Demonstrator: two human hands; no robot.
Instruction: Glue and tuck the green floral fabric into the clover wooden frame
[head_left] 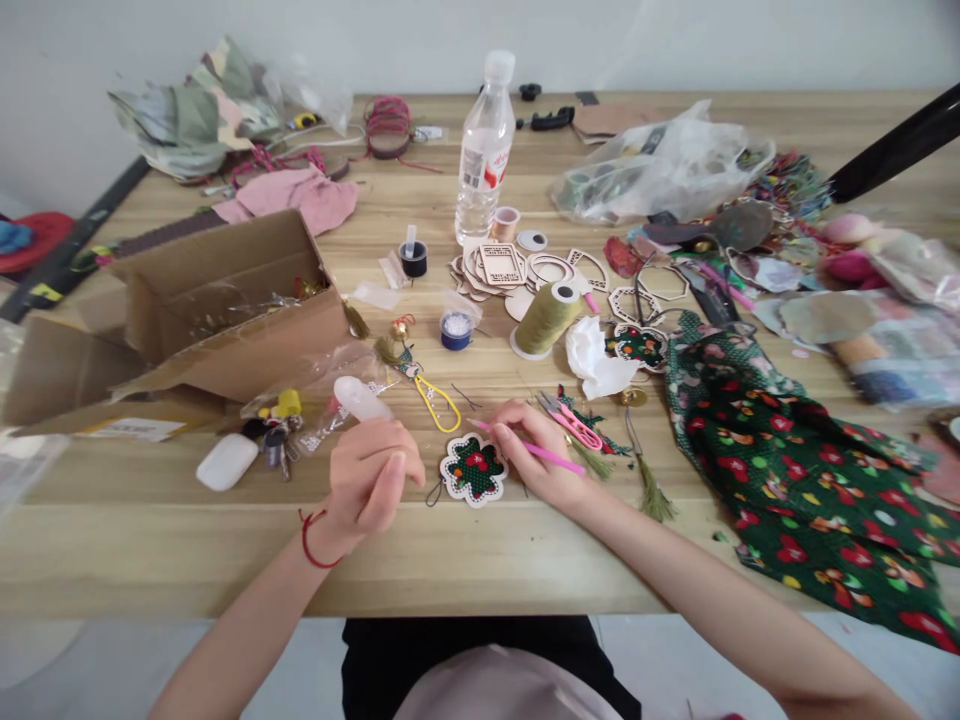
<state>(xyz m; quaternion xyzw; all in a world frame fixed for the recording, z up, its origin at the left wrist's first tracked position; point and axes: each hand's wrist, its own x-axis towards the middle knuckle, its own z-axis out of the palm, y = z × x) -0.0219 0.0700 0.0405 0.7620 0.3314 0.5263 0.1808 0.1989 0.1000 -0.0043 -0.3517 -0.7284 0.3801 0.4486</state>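
Over the wooden table (150,560), my right fingers (519,428) pinch a slim pink stick (551,457), its tip just above the floral patch (473,470) with the scalloped white edge. My left fingers (391,478) curl together beside the patch (if they hold anything, I cannot tell). Pink scissors (570,424) lie just past my right hand (540,460).

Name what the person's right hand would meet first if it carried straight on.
Probably the yellow cord loop, just beyond the tip of the pink tool in the right hand, though depth is hard to judge from this view.
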